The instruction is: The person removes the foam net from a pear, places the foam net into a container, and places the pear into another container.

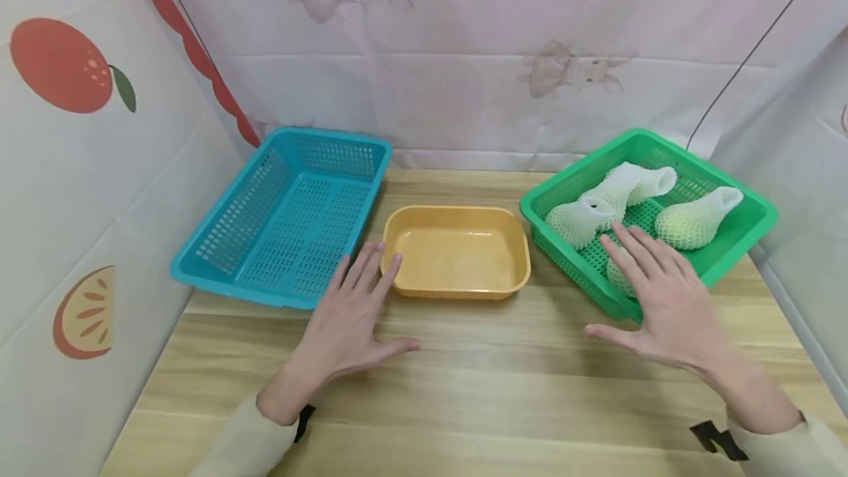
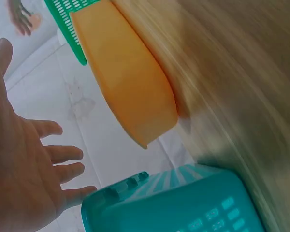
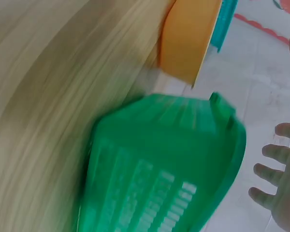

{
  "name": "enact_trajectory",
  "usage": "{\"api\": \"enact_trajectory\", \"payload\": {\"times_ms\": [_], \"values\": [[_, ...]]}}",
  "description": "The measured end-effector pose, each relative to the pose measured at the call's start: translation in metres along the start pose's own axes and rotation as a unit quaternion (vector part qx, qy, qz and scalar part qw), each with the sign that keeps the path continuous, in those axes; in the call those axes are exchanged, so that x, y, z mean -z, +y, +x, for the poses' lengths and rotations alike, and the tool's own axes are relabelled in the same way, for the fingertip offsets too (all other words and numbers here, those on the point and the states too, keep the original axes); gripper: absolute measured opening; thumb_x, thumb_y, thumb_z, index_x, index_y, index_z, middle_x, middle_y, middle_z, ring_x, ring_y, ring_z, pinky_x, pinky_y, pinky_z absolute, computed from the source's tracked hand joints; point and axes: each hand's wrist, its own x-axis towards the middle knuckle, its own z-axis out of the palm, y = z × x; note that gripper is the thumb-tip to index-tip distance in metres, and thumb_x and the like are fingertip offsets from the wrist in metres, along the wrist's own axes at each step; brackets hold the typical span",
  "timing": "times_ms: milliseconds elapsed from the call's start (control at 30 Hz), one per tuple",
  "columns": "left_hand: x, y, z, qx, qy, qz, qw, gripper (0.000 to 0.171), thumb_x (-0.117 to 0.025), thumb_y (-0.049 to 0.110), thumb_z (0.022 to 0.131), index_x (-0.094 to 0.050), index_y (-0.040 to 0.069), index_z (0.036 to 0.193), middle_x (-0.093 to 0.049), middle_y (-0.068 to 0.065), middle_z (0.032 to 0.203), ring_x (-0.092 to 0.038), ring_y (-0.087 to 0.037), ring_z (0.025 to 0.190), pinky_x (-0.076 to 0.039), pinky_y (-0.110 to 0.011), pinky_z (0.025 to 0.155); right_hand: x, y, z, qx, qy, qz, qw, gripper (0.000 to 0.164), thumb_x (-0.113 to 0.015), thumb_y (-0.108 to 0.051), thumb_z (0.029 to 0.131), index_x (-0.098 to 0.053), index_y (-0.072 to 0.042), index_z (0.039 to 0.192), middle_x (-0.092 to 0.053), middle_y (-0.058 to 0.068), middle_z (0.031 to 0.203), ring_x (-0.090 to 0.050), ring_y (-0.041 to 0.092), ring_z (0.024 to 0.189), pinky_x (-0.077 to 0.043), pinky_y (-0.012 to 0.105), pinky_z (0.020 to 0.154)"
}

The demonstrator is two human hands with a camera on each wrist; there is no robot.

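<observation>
My left hand [image 1: 347,322] hovers with spread fingers between the blue basket [image 1: 228,271] and the yellow tray [image 1: 457,287], holding nothing. In the left wrist view that palm [image 2: 24,169] faces the baskets. My right hand [image 1: 669,308] hangs over the near corner of the green basket [image 1: 576,271], fingers extended, nothing gripped. Inside the green basket lie several round pale-green fruits in white foam nets, one of them a netted fruit [image 1: 692,221] at the right. Another netted fruit [image 1: 617,278] is partly hidden by my right hand. No fruit lies in the blue basket or the tray.
All three containers stand on a wood-grain table [image 1: 477,389]. Behind it hangs a pale curtain [image 1: 457,109] with rabbit prints. A white sheet with fruit prints [image 1: 62,65] covers the left side.
</observation>
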Motion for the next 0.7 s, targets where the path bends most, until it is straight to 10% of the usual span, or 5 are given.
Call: {"api": "enact_trajectory", "payload": {"times_ms": [333, 700], "values": [[0.002, -0.009, -0.003, -0.004, 0.004, 0.003, 1.0000, 0.121, -0.020, 0.100, 0.084, -0.026, 0.013, 0.168, -0.026, -0.018, 0.175, -0.020, -0.035, 0.166, -0.026, -0.062, 0.131, 0.010, 0.035, -0.007, 0.008, -0.018, -0.022, 1.000, 0.119, -0.044, -0.098, 0.080, -0.037, -0.016, 0.165, -0.034, 0.010, 0.174, -0.032, 0.035, 0.160, -0.039, 0.066, 0.111], [0.001, -0.014, -0.006, 0.004, 0.006, 0.007, 0.9999, 0.123, -0.061, 0.087, 0.077, -0.026, 0.012, 0.168, -0.023, -0.018, 0.175, -0.019, -0.036, 0.166, -0.022, -0.060, 0.133, 0.019, 0.061, -0.011, -0.003, -0.029, -0.054, 0.998, 0.123, -0.055, -0.097, 0.074, -0.042, -0.012, 0.161, -0.046, 0.018, 0.164, -0.048, 0.046, 0.143, -0.043, 0.068, 0.105]]}}
